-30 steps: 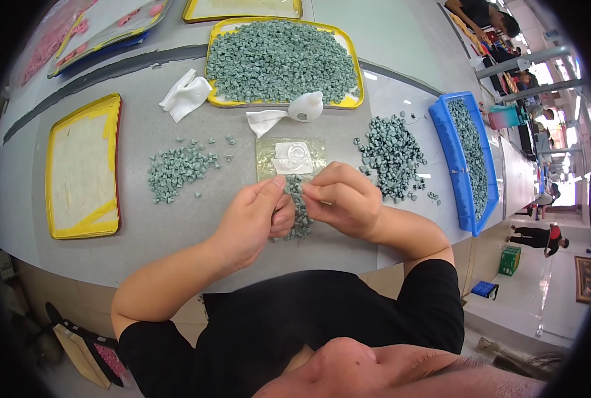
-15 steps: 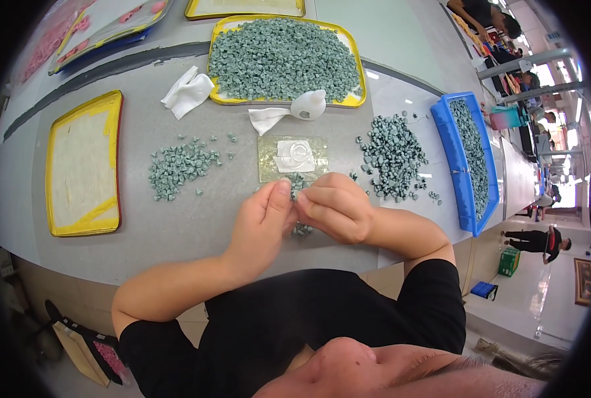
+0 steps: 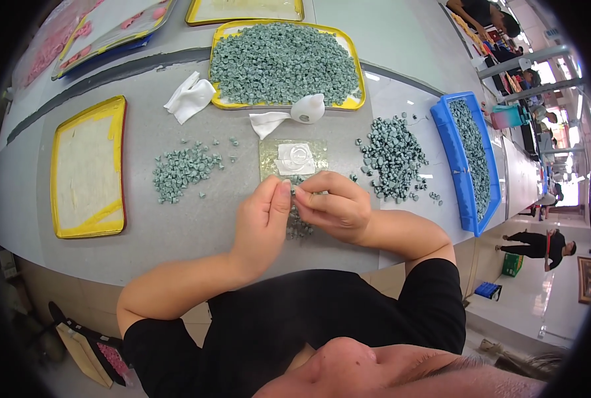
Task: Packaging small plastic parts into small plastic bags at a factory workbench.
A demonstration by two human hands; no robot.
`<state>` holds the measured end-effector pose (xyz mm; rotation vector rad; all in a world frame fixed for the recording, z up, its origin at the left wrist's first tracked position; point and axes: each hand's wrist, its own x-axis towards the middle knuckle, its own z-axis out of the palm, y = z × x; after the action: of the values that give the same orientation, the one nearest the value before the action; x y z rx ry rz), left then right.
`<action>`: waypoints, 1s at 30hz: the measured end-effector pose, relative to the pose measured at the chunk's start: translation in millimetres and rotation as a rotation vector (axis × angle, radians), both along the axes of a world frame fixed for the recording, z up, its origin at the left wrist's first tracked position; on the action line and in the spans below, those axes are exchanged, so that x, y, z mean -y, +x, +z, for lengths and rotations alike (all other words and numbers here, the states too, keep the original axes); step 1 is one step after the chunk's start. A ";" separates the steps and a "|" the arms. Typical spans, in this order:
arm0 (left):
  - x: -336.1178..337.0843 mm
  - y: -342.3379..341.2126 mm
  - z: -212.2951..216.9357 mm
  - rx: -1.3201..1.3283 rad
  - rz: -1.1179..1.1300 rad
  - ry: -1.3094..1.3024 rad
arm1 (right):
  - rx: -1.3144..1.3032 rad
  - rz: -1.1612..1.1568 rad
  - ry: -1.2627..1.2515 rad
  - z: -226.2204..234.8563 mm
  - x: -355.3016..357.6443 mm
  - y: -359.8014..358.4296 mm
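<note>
My left hand (image 3: 263, 215) and my right hand (image 3: 337, 204) meet at the near edge of a square translucent pad (image 3: 269, 154). Their thumbs and fingertips pinch together on a small grey-green piece, mostly covered by the fingers. Under the hands lies a small heap of similar pieces (image 3: 300, 229), partly hidden. A white sheet (image 3: 285, 163) and a clear round dish (image 3: 300, 155) rest on the pad. To the left are loose, dull green pieces (image 3: 184, 170); to the right, a pile of darker, shinier ones (image 3: 395, 159).
Behind the pad lie a white squeeze bottle (image 3: 308, 109) and a white cloth (image 3: 189, 97). A yellow-edged tray (image 3: 357, 54) full of green pieces stands beyond. At left sits another yellow-edged tray (image 3: 88, 169); at right, a blue bin (image 3: 451, 139) holds more pieces. People work farther right.
Both hands stay together at the pad; the right fingers have shifted slightly and loosened from their tighter curl. The whole view has moved a little.
</note>
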<state>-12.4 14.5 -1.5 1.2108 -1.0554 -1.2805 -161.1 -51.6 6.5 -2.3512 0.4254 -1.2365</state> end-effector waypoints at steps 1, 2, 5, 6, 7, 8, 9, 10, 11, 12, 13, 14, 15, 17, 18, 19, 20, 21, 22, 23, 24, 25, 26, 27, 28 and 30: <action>1.4 0.1 -0.1 0.022 -0.008 -0.023 | 0.005 0.003 0.012 -0.2 0.8 -1.1; 3.1 0.3 0.0 0.044 -0.017 -0.046 | 0.006 -0.002 0.010 2.0 2.5 -3.2; 9.5 11.3 7.4 0.121 -0.117 0.098 | -0.202 0.039 0.150 21.0 15.5 -14.9; 10.2 14.0 8.1 0.123 -0.118 0.097 | -0.304 0.074 0.233 31.8 24.4 -18.4; 9.8 17.5 6.8 0.132 -0.180 0.125 | -0.404 0.118 0.319 35.5 34.3 -21.8; 10.6 18.9 7.8 0.137 -0.253 0.146 | -0.404 0.112 0.318 38.5 43.4 -30.0; 11.6 20.2 9.1 0.136 -0.257 0.144 | -0.548 -0.048 0.250 41.4 53.0 -38.6; 12.6 20.8 9.9 0.192 -0.306 0.163 | -0.688 -0.208 0.180 42.9 61.1 -46.0; 13.6 21.0 10.4 0.247 -0.353 0.179 | -0.689 -0.211 0.180 42.7 67.4 -52.0; 14.2 20.3 8.8 0.246 -0.355 0.178 | -0.775 -0.336 0.218 40.0 72.9 -57.4; 14.0 19.5 6.2 0.042 -0.314 0.203 | -0.858 -0.461 0.257 37.4 75.9 -60.9; 13.9 19.0 4.2 -0.162 -0.270 0.226 | -0.858 -0.461 0.258 36.0 77.2 -62.9; 14.8 19.7 3.1 -0.162 -0.270 0.226 | -0.911 -0.486 0.274 34.7 78.0 -64.5; 17.7 21.9 0.3 -0.304 -0.271 0.189 | -0.965 -0.510 0.291 28.7 80.3 -66.7; 18.0 20.2 0.5 -0.304 -0.271 0.190 | -0.977 -0.487 0.272 25.1 81.8 -67.9; 18.5 17.5 1.7 -0.344 -0.209 0.177 | -0.990 -0.463 0.253 23.2 82.8 -68.2; 19.0 16.0 2.3 -0.383 -0.146 0.163 | -0.990 -0.462 0.253 23.7 82.1 -67.2; 20.3 16.4 1.6 -0.383 -0.147 0.163 | -0.937 -0.455 0.273 25.1 80.3 -64.9; 22.2 17.2 0.4 -0.407 -0.148 0.181 | -0.884 -0.447 0.291 26.8 78.2 -61.8; 23.2 17.8 -0.6 -0.432 -0.149 0.198 | -0.884 -0.446 0.291 29.2 75.3 -57.9; 23.1 18.1 -1.1 -0.431 -0.148 0.198 | -0.779 -0.330 0.264 32.3 71.3 -52.7; 22.3 18.7 -2.0 -0.439 -0.166 0.216 | -0.675 -0.212 0.236 35.0 66.5 -46.5; 21.7 18.9 -2.2 -0.447 -0.185 0.234 | -0.674 -0.209 0.236 38.0 59.3 -40.5; 20.5 19.0 -1.9 -0.446 -0.181 0.234 | -0.586 -0.158 0.334 40.8 50.4 -34.0; 18.9 19.7 -0.8 -0.414 -0.243 0.251 | -0.494 -0.108 0.431 41.6 42.8 -28.5; 16.9 20.2 2.8 -0.379 -0.297 0.269 | -0.438 -0.057 0.400 39.8 31.6 -21.8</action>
<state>7.8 -2.5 1.4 0.9704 -0.8201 -1.8473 -182.9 -83.2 46.3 -2.2500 0.8033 -0.5745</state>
